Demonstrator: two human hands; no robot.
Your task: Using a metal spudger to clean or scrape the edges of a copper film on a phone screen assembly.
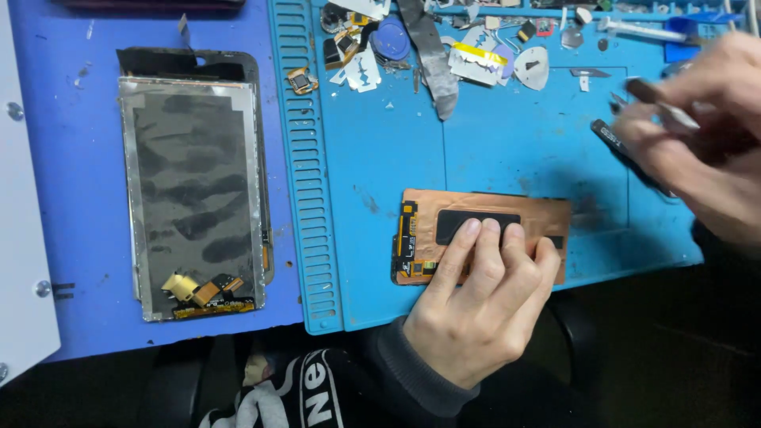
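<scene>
**Left hand pins a copper-backed panel on the blue mat; right hand holds a slim tool**

The left hand [479,293] lies flat on a copper-coloured display panel [547,212], its fingers [462,252] stretched out side by side and pressing down on the panel's black rectangular patch [452,222]. Nothing is gripped; the hand only rests on top. The panel lies near the front edge of a light blue work mat [380,158] on the tabletop, with a small flex connector strip [407,238] showing at its left end.

The right hand [705,135] hovers over the mat's right side, blurred. Its fingers are closed together around a thin metal tool [662,103] whose exact kind cannot be made out, and a dark slim object [614,143] sits just below them, partly hidden.

Well to the left, on the darker blue surface, lies a larger screen assembly [194,190] with a grey mottled backing and silvery edges, small gold-coloured connectors [202,289] at its near end. Along the mat's far edge is a clutter of small parts: razor blades [363,70], a grey strip [436,63], a round blue piece [390,38] and a syringe [642,30].
</scene>
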